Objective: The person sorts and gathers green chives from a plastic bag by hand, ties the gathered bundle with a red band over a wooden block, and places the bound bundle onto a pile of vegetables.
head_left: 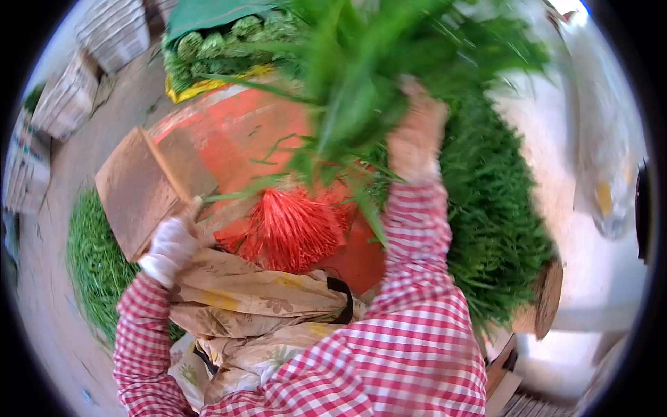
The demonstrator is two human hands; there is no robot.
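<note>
My right hand [418,128] is raised at the upper middle, closed around a bunch of long green leafy stalks [368,76]. The bunch is smeared by motion and hides some of the fingers. My left hand [174,243], in a white glove, is closed beside a brown board [135,187] with a thin wooden strip along it. What its fingers hold I cannot make out; a green stalk runs close to the thumb. Between the hands, a fanned bundle of red plastic strands [295,229] lies on the red surface [246,128].
A tall heap of greens [497,208] stands at the right, and another pile of greens [101,264] lies at the left. Bundled greens [229,45] sit under a green cover at the back. Pale stacked blocks [69,94] line the upper left. A patterned cloth [257,292] covers my lap.
</note>
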